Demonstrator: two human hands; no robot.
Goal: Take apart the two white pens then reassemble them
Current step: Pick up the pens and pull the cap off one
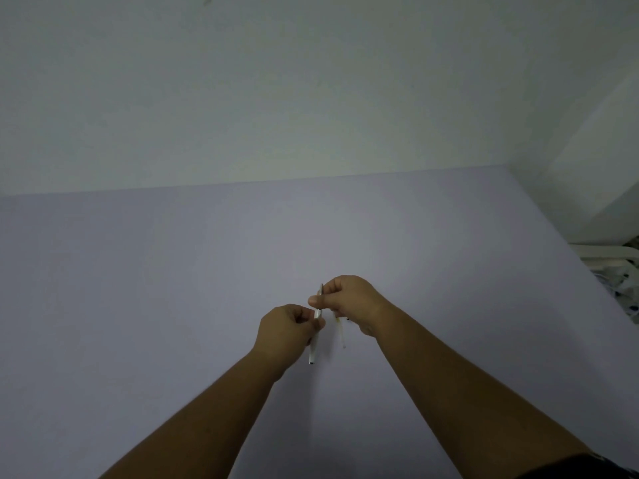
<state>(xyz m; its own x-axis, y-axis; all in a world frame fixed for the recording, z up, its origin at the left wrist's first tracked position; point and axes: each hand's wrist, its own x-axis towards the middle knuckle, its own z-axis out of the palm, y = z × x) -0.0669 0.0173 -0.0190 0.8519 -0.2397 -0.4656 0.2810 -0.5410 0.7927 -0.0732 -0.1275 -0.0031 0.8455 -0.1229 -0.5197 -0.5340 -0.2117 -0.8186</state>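
Observation:
A white pen (315,344) is held nearly upright above the lilac surface (173,288). My left hand (288,328) grips its white barrel, whose lower end sticks out below the hand. My right hand (349,300) pinches the pen's upper grey tip section between thumb and fingers. A thin pale part (342,333), perhaps a refill, hangs down under my right hand; whether that hand holds it or it lies on the surface is unclear. The second pen is not visible as a whole.
The lilac surface runs back to a pale wall (276,98). At the right edge stand a white frame (601,254) and some cluttered items (622,292) beyond the surface's edge.

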